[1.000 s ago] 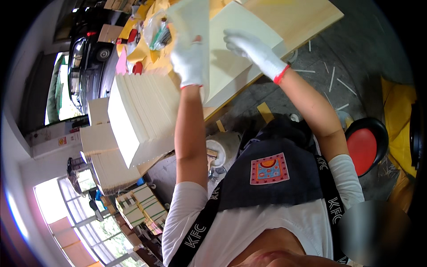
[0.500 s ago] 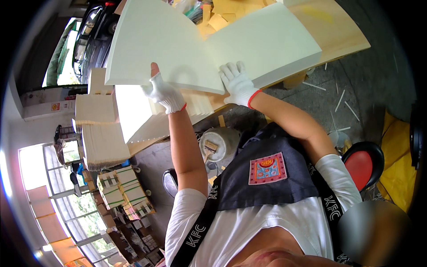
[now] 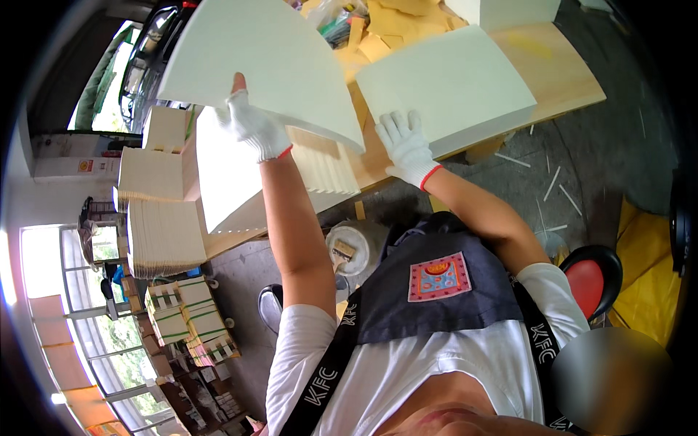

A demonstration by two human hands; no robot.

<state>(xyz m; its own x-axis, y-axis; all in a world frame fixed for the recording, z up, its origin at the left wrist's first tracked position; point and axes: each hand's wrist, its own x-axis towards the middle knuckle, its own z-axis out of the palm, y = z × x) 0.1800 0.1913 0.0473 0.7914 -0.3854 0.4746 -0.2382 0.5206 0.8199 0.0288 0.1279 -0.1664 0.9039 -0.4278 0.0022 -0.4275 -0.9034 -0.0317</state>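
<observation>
My left hand (image 3: 254, 129), in a white knit glove with a bare thumb tip, grips the near edge of a broad, thick white slab of paper or board (image 3: 258, 62). Its thumb lies on top, with the other fingers partly hidden. The slab is raised above a pile of white sheets (image 3: 231, 171) with stepped edges. My right hand (image 3: 406, 149), gloved likewise, has its fingers stretched out on the near left corner of a second thick white stack (image 3: 451, 83) lying on the wooden table (image 3: 563, 62). A gap shows between slab and stack.
Yellow-brown paper pieces (image 3: 396, 29) lie behind the stacks. More sheet piles (image 3: 166, 232) stand at the left. Below the table edge are a round bucket (image 3: 352, 251) with a brush (image 3: 342, 252) and a red-and-black stool (image 3: 590, 282). Pale strips (image 3: 552, 183) litter the floor.
The left hand and the white slab have moved up and left, away from the right stack. The right hand has shifted slightly right along with that stack's corner.
</observation>
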